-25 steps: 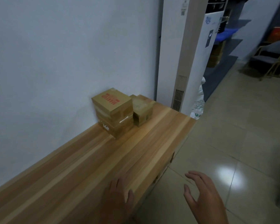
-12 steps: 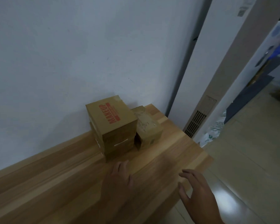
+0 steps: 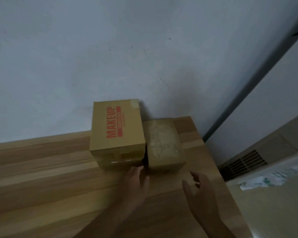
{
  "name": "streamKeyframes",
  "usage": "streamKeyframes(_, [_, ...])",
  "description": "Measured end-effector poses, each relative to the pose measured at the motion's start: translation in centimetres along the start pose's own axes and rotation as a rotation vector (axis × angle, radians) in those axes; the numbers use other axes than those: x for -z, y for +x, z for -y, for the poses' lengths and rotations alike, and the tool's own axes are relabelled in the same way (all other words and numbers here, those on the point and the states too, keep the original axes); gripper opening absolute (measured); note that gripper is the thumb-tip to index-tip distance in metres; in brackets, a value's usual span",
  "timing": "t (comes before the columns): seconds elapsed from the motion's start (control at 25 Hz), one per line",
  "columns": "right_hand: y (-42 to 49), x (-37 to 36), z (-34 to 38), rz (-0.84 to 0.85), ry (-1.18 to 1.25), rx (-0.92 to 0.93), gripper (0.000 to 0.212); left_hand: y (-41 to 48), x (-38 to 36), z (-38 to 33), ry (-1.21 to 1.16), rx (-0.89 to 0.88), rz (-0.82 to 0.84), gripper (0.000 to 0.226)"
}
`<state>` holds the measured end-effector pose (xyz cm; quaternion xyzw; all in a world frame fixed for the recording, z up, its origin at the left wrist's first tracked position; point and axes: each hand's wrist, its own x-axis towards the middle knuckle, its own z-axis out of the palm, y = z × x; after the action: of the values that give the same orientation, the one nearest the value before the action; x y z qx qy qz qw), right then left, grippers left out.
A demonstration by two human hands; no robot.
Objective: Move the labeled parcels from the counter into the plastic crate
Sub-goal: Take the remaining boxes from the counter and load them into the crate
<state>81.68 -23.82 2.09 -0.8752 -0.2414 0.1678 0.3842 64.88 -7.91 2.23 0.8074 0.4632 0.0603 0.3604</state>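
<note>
Single head view, looking steeply down and forward at counter (image 3: 41, 177) corner, close, wall (image 3: 76, 57) behind

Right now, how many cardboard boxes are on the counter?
3: the MAKEUP box sits on top of a lower box, and a taped box stands beside them on the right. Others may hide behind.
</note>
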Motion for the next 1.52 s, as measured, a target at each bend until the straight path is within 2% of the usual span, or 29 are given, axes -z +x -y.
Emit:
streamKeyframes(0.12, [6.3,0.1,-1.4,0.066,0.059,0.019,0.042,2.4,-2.3,-2.4,-0.034,0.181,-0.038,0.051])
streamKeyframes(0.28, [12.1,-1.2,-1.9,0.288,0.234,-0.041,0.021,4.4,-4.8,-4.0,-0.184,0.357,-0.092,0.052])
streamKeyframes(0.36, [12.9,-2.0,-2.3,0.351,0.279,-0.044,0.03,4.9,-5.5,-4.4,-0.232,0.419,-0.114,0.048])
streamKeyframes(0.6, [10.0,-1.1,-4.2,0.296,0.226,-0.184,0.043,2.6,-7.4,-5.0,-0.389,0.501,-0.091,0.03])
streamKeyframes(0.88, [0.7,2.2,-8.5,0.337,0.208,-0.41,0.038,-7.1,-9.9,-1.4,-0.407,0.506,0.105,0.036])
streamKeyframes(0.96, [0.2,2.3,-8.8,0.327,0.216,-0.434,0.027,-8.0,-9.6,-0.6,-0.435,0.466,0.099,0.041])
streamKeyframes(1.04, [1.3,2.0,-8.9,0.338,0.244,-0.465,0.011,-8.2,-8.8,-0.1,-0.415,0.324,0.057,0.049])
streamKeyframes(1.12, [2.7,1.7,-9.0,0.348,0.235,-0.514,0.025,-8.1,-7.9,0.3,-0.286,0.102,0.017,0.06])
streamKeyframes(1.24, [2.6,0.7,-9.1,0.432,0.179,-0.552,0.037,-8.2,-7.2,0.9,0.092,-0.249,-0.066,0.054])
streamKeyframes(1.36, [1.5,0.1,-8.4,0.476,0.342,-0.631,0.04,-8.7,-7.1,1.6,0.165,-0.287,-0.119,0.049])
streamKeyframes(1.52, [0.2,0.1,-6.9,0.455,0.472,-0.667,0.027,-9.3,-5.8,3.1,0.093,-0.218,-0.212,0.048])
